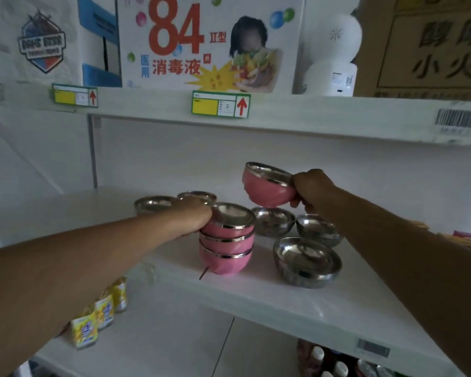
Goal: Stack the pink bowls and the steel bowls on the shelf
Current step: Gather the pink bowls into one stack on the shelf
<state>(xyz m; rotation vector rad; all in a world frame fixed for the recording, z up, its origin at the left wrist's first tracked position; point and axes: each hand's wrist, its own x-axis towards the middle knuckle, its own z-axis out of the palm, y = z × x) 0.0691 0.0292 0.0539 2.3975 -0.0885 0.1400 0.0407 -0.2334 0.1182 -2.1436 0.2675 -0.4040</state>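
Three pink bowls (227,242) sit stacked under my left grip (195,217), which clasps the top one, while my right grip (312,190) pinches a fourth pink bowl (267,186) above the steel bowls (306,261).

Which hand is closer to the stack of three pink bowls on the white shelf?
Left. The left hand touches the stack of three pink bowls at its top bowl. The right hand is up and to the right, holding a separate pink bowl in the air.

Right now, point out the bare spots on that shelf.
Bare shelf runs along the front edge, before the pink stack and the nearest steel bowl, and at far left. It is crowded behind the stack, where steel bowls cluster.
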